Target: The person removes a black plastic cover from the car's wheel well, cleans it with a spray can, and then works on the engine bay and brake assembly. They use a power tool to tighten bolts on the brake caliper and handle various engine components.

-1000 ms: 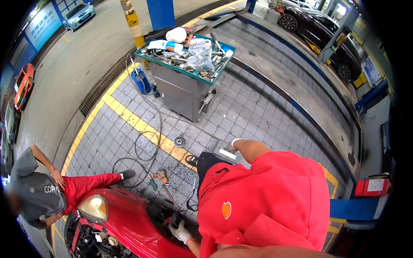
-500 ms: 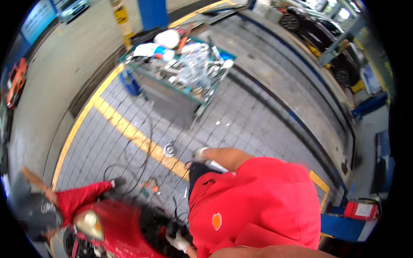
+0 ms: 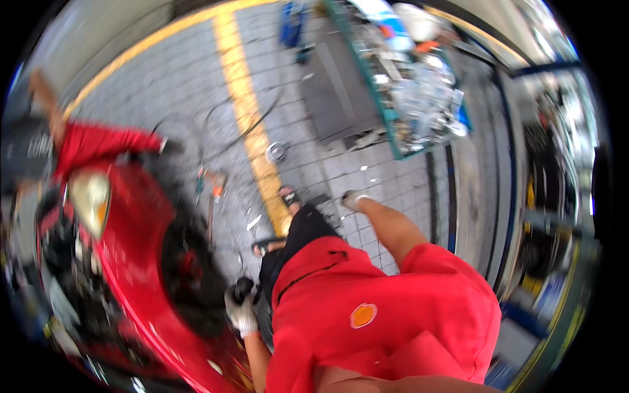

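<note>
My left hand (image 3: pixel 241 316), in a pale glove, is closed on a black rounded object (image 3: pixel 243 288) whose kind I cannot make out. It is beside the open wheel arch (image 3: pixel 190 275) of a red car (image 3: pixel 134 242). My right hand (image 3: pixel 354 200), also gloved, is stretched out over the tiled floor, to the right of my sandalled feet (image 3: pixel 290 196). Its fingers are blurred, and whether it holds anything cannot be told. A dark flat thing (image 3: pixel 320 199) shows near it.
A green-edged cart (image 3: pixel 386 111) heaped with tools and plastic stands ahead on the right. A round metal part (image 3: pixel 276 152), a hose (image 3: pixel 262 118) and orange-ended tools (image 3: pixel 216 183) lie on the floor. A co-worker in red trousers (image 3: pixel 111 144) is at the car's front.
My view has swung left, so the cart now appears farther right and more of the car shows. My left hand, with the black object, now appears out from the wheel arch.
</note>
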A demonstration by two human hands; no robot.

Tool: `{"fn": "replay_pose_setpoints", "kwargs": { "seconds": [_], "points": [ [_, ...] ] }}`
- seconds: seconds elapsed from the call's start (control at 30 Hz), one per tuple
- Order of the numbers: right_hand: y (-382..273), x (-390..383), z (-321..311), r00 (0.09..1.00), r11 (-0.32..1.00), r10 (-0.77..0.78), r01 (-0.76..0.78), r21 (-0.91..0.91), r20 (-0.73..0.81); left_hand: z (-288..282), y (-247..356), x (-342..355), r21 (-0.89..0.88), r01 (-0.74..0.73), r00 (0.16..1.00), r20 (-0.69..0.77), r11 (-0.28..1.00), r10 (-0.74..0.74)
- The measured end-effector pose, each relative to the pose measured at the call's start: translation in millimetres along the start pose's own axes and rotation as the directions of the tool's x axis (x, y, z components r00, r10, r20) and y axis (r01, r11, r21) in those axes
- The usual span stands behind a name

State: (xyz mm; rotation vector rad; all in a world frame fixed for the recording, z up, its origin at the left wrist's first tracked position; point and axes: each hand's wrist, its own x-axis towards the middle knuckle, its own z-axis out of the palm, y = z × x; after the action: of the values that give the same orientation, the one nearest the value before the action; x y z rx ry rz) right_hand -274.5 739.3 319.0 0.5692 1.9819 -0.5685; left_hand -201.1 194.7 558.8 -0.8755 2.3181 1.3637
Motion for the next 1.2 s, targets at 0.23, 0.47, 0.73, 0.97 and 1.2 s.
{"fn": "replay_pose_setpoints", "kwargs": {
  "seconds": [0.23,0.47,0.73,0.97,1.2],
  "points": [
    [-54.6,-31.1,0.6,0.993,0.969,-0.115,0.112,-0.222,-0.001,-27.0,-38.1,-29.8,-0.118,0.109,0.991,-0.064,0.987,-0.117],
    [-185.9,-97.2,4.2,0.971,0.941,-0.238,0.235,-0.244,0.017,-64.7,-114.4,-51.0,-0.125,0.135,0.981,-0.122,0.983,-0.150],
    [-239.0,-80.6,60.4,0.949,0.922,-0.315,0.312,-0.228,0.025,-95.5,-211.3,-40.5,-0.333,0.192,0.953,-0.162,0.923,-0.256],
    [-274.4,8.9,98.7,0.963,0.939,-0.266,0.271,-0.210,0.055,-122.1,-114.3,-2.9,-0.882,0.276,0.947,0.181,0.381,-0.266],
    [-404.0,145.3,144.8,0.932,0.825,-0.154,0.303,-0.477,0.327,-84.7,-145.9,94.5,-0.216,0.000,0.996,-0.089,0.976,-0.020]
  ]
}}
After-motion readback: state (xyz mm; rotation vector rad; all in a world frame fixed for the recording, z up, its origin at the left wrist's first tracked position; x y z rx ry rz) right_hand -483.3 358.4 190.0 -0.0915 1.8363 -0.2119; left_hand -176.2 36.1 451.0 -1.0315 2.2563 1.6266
